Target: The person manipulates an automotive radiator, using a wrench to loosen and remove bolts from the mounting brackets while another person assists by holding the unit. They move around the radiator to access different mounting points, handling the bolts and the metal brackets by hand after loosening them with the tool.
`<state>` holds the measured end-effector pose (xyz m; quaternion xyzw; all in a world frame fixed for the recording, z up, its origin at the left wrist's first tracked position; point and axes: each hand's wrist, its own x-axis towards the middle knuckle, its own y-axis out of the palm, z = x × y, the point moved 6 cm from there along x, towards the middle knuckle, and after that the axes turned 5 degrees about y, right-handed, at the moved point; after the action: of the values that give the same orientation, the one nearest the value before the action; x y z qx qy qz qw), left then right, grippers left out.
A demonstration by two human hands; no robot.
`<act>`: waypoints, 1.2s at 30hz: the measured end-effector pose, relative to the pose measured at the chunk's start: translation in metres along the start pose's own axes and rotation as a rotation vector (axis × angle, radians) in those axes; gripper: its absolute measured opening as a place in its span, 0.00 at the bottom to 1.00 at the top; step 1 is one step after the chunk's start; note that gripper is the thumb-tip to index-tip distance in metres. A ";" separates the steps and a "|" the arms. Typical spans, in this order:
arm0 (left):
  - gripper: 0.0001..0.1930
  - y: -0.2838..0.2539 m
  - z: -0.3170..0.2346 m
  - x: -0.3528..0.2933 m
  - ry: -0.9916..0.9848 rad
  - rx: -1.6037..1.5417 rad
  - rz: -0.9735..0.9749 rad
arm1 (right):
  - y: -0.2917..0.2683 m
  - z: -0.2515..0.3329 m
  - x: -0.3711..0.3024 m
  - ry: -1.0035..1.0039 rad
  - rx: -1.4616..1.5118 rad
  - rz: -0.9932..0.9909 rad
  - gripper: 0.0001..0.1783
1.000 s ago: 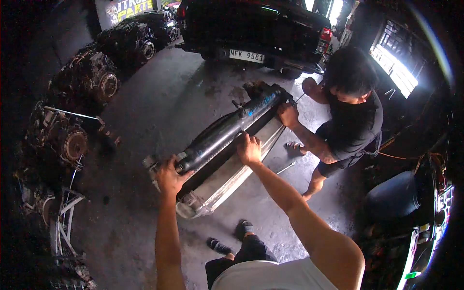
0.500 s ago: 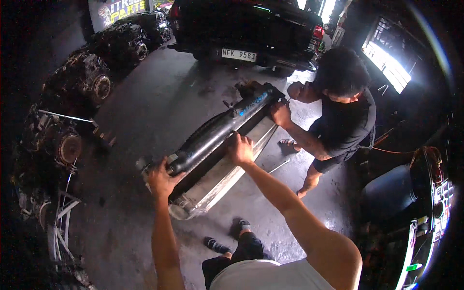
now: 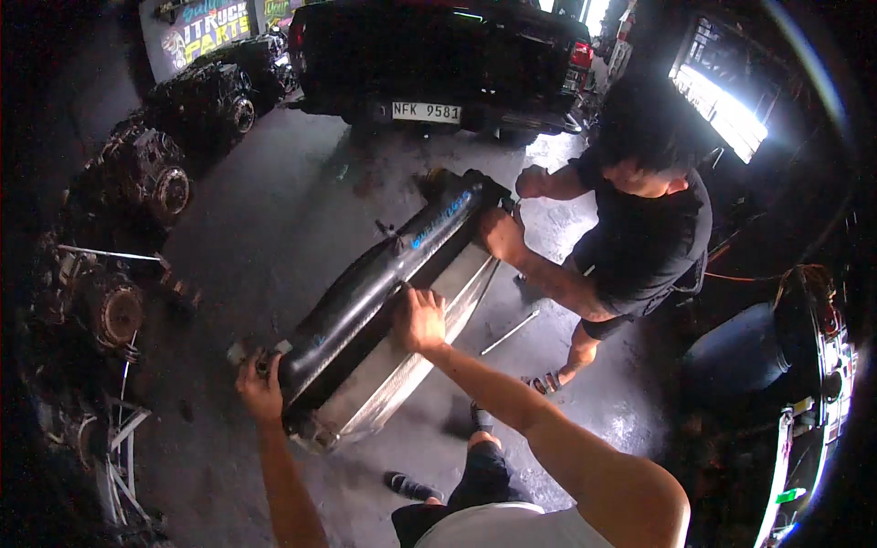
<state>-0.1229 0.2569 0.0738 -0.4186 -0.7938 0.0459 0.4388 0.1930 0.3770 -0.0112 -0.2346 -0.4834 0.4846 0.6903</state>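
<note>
A long radiator [image 3: 365,315] with a black rounded tank and blue handwriting is held slantwise above the floor. Its pale metal core [image 3: 388,388] faces my side. At the near left end, my left hand [image 3: 260,388] is closed around the corner by a small fitting. My right hand [image 3: 422,320] has its fingers hooked over the edge between tank and core, about midway along; the fingertips are partly hidden. A co-worker [image 3: 653,210] in dark clothes grips the far right end with one hand [image 3: 501,236], the other hand raised close by.
A black pickup [image 3: 438,64] stands behind. Several greasy engines or gearboxes [image 3: 146,178] line the left side, near a metal frame [image 3: 123,447]. A thin rod [image 3: 510,333] lies on the floor beside the co-worker's feet. A blue drum [image 3: 740,352] stands at right.
The radiator has shifted left and nearer, with both my hands and the co-worker's hand on it. My left hand has slid from the tank's top to its end corner. The view has turned slightly.
</note>
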 end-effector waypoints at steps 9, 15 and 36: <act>0.14 0.207 -0.093 -0.020 0.007 -0.018 -0.004 | -0.008 -0.020 0.018 -0.133 0.490 0.088 0.34; 0.15 0.229 -0.080 -0.039 -0.270 0.232 0.144 | -0.017 -0.069 0.035 -0.554 0.586 0.143 0.25; 0.17 0.335 -0.094 -0.058 -0.075 0.370 -0.081 | -0.012 -0.202 0.092 -0.678 0.795 0.159 0.18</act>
<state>0.1702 0.4048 -0.0542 -0.2965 -0.8038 0.1891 0.4798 0.3847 0.4833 -0.0461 0.1794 -0.4391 0.7301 0.4919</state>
